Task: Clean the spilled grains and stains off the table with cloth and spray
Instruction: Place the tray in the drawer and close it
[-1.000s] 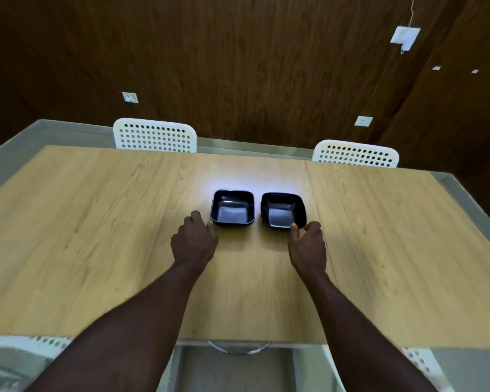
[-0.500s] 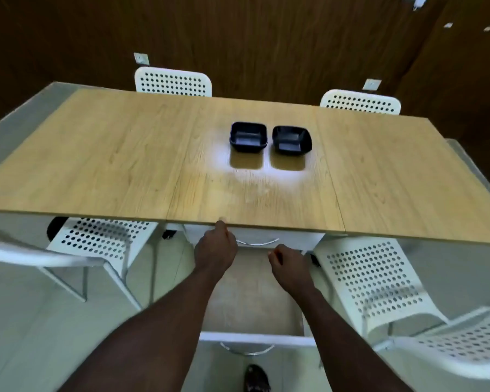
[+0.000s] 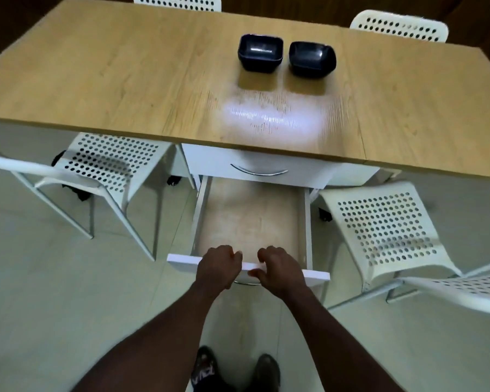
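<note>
Both hands, left hand (image 3: 218, 265) and right hand (image 3: 279, 268), curl closed over the open drawer's front panel (image 3: 181, 261) at 6 o'clock; it looks empty, so pushing it shut seems next.

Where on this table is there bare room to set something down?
The table is bare left of the two dark bowls, right of them, and along the near edge above the open drawer. Only the far middle, around the bowls, is crowded.

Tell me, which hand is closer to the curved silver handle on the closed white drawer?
Right, only slightly. The right hand grips the open drawer's front almost straight below the curved silver handle; the left hand grips it further left.
</note>
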